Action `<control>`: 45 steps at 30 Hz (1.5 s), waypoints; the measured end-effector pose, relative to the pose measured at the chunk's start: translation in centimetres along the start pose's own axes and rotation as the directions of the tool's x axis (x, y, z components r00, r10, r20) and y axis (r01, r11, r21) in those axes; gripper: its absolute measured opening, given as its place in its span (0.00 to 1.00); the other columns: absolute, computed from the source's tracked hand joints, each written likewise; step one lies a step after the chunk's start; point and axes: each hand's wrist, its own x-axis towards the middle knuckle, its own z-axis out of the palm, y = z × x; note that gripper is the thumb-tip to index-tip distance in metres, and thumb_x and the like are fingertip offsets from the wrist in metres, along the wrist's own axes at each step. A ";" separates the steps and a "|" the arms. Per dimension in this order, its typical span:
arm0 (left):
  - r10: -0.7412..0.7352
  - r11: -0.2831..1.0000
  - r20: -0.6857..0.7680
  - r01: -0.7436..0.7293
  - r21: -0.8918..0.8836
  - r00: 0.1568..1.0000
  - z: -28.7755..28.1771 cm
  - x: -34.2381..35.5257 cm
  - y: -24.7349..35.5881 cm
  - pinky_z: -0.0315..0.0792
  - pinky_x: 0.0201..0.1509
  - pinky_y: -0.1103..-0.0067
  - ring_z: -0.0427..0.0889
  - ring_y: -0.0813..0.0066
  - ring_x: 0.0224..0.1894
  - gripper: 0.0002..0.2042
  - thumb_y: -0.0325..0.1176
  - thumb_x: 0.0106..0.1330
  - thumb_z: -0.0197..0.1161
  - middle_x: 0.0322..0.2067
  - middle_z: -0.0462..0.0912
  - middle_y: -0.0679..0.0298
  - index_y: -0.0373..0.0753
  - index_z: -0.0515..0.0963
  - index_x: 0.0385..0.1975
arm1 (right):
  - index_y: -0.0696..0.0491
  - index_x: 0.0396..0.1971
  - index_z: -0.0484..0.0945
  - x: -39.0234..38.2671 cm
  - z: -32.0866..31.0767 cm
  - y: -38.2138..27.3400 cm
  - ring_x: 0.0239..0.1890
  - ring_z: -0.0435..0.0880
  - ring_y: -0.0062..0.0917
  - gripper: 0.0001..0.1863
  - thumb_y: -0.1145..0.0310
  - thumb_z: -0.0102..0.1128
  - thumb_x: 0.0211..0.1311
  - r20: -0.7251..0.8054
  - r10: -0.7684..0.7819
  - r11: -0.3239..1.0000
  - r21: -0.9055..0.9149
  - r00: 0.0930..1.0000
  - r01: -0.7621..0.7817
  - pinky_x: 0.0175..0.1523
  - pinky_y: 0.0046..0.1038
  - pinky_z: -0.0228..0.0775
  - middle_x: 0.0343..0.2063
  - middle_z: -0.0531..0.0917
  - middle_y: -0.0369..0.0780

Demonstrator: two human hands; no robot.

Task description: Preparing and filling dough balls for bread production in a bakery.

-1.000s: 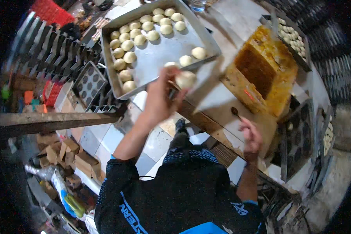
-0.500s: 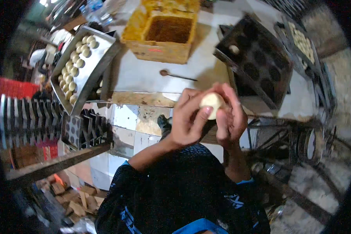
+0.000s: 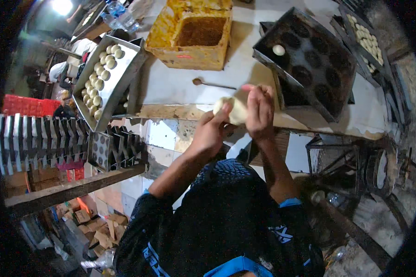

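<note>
Between my two hands a pale piece of dough is stretched out above the table's front edge. My left hand pinches its left end, thumb on top. At the other end, my right hand has closed fingers on the dough's edge. Just beyond them a small spoon with a long thin handle lies on the table. Further back stands a yellow-stained box holding brown, crumbly filling. To the right, a dark baking tray with round hollows has one dough ball in a corner hollow.
At the left, a metal tray carries several dough balls. Another tray of dough pieces sits at the far right. Stacked baking moulds and a wooden beam are at lower left; a metal frame stand is below the table's right side.
The dough was a rounded lump cupped between both hands; now it is drawn out flatter between them. My hands have moved up and left, and the view has shifted slightly.
</note>
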 end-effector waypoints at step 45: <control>0.104 0.989 0.202 -0.123 0.083 0.974 -24.5 12.7 19.7 0.62 0.61 0.73 0.71 0.70 0.56 0.25 0.35 0.67 0.52 0.55 0.71 0.54 0.32 0.59 0.62 | 0.59 0.33 0.82 26.4 17.7 7.3 0.20 0.77 0.25 0.12 0.65 0.56 0.58 0.845 0.531 0.822 -0.496 0.062 -0.278 0.28 0.25 0.68 0.22 0.83 0.41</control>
